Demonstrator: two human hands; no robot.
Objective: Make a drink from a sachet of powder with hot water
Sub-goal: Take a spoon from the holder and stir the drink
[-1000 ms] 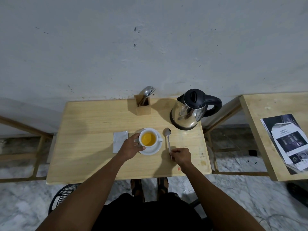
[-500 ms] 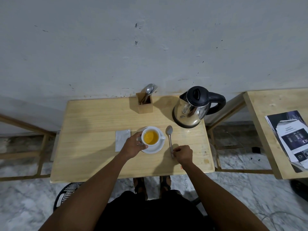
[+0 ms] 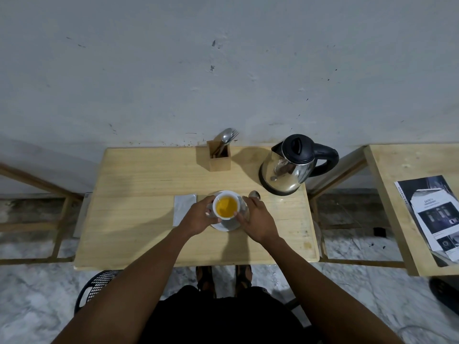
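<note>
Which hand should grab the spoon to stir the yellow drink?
The right hand. The spoon lies on the table just right of the cup, its bowl showing past that hand's fingers. The left hand is on the cup's far side and can steady it.

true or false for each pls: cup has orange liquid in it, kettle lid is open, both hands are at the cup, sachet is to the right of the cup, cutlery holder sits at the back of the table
1. The cup holds orange liquid. True.
2. The kettle has its lid open. False: the black lid is shut.
3. Both hands are at the cup. True: the left hand is on its left side and the right hand on its right side, above the saucer.
4. The sachet lies to the right of the cup. False: it lies flat on the table to the cup's left.
5. The cutlery holder stands at the back of the table, near the wall. True.
</note>
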